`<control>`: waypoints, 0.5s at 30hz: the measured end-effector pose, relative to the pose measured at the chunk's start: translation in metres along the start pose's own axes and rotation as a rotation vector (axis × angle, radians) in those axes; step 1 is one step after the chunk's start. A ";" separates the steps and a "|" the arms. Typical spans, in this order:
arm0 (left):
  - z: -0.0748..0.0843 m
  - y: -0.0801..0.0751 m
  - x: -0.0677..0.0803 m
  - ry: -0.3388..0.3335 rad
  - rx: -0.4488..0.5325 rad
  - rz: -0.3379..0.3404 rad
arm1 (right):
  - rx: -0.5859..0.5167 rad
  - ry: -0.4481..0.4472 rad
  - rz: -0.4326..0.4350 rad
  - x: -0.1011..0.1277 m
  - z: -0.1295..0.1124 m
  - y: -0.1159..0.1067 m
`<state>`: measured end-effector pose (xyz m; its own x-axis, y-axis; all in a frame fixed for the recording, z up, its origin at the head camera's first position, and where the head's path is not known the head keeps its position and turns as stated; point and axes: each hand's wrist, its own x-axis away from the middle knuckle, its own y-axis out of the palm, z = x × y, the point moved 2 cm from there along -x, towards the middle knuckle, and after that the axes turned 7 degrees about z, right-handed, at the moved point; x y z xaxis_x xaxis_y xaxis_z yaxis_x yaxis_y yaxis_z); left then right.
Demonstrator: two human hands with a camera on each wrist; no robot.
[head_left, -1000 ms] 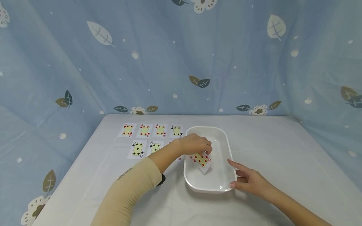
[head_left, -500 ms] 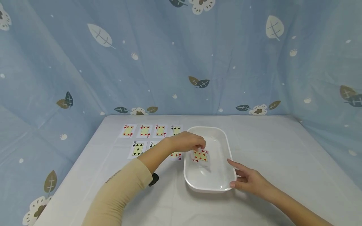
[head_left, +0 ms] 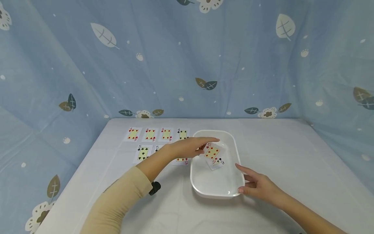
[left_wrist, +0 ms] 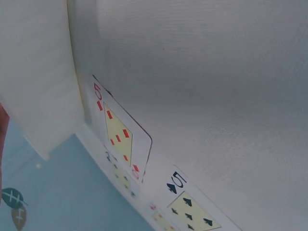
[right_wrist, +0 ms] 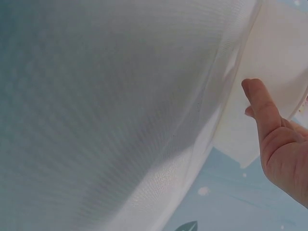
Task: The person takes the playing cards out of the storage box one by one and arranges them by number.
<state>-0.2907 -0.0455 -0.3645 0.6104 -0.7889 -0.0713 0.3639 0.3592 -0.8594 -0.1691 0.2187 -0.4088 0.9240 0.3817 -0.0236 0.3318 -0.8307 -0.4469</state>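
A white plastic tub (head_left: pixel 216 188) stands on the table. My left hand (head_left: pixel 190 147) is over its left rim, index finger stretched out and thumb apart. Just beyond the thumb, inside the tub, is a six of diamonds (head_left: pixel 211 152), tilted over a black six (head_left: pixel 214 165); whether the thumb still touches it is hard to see. My right hand (head_left: pixel 260 187) holds the tub's right side, thumb and index finger at the rim. The right wrist view shows this hand (right_wrist: pixel 284 149) against the tub's outer wall (right_wrist: pixel 269 53).
Left of the tub, a row of fours includes a four of hearts (head_left: pixel 150 134); the nearer row of fives includes a five of clubs (head_left: pixel 143 153). My left forearm partly covers it. The left wrist view shows a five of diamonds (left_wrist: pixel 119 137) beside a five of spades (left_wrist: pixel 187 207).
The left hand has moved slightly left and its fingers have straightened. The six of diamonds, earlier between its fingers, now lies lower right of the thumb, and a black six shows beneath. The right hand stays.
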 end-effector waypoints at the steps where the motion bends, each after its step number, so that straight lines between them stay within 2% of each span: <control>1: 0.000 0.000 0.001 0.016 0.007 0.013 | -0.001 0.000 0.000 0.000 0.000 0.000; 4: -0.002 -0.001 0.004 0.032 0.046 0.063 | 0.001 0.012 -0.002 0.000 0.000 0.000; 9: -0.008 -0.005 0.011 0.023 0.185 0.155 | 0.034 0.042 0.005 -0.002 0.000 0.001; 15: -0.011 -0.010 0.021 -0.008 0.367 0.220 | 0.049 0.046 0.009 -0.003 -0.001 0.001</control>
<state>-0.2891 -0.0715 -0.3635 0.7065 -0.6701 -0.2275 0.4499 0.6735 -0.5865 -0.1711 0.2162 -0.4084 0.9351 0.3541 0.0126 0.3144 -0.8129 -0.4902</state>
